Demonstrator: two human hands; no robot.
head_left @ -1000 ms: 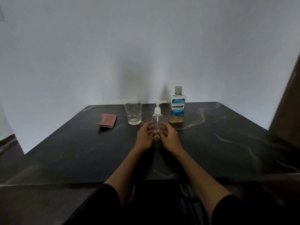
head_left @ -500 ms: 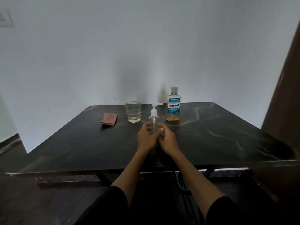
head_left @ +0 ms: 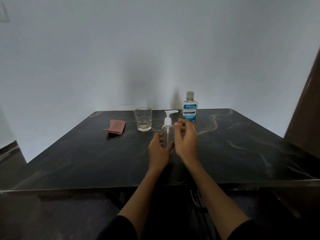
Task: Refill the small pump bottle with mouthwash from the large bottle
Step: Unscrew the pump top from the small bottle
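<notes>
The small clear pump bottle (head_left: 167, 127) with a white pump head stands upright on the dark marble table (head_left: 242, 144). My left hand (head_left: 158, 149) wraps its fingers and thumb around the bottle's lower part. Just right of the bottle, my right hand (head_left: 186, 138) is lifted off it and blurred, fingers apart and holding nothing. The large mouthwash bottle (head_left: 190, 108), capped, with a blue label, stands behind my right hand near the table's far edge; its bottom is hidden by my fingers.
A clear drinking glass (head_left: 143, 119) stands left of the pump bottle. A folded pink cloth (head_left: 115, 126) lies further left. A white wall rises behind the table, and a dark brown panel (head_left: 306, 110) stands at the right.
My right hand has let go of the pump bottle and lifted up to the right. My left hand keeps hold of the bottle's lower part. The camera view has shifted slightly.
</notes>
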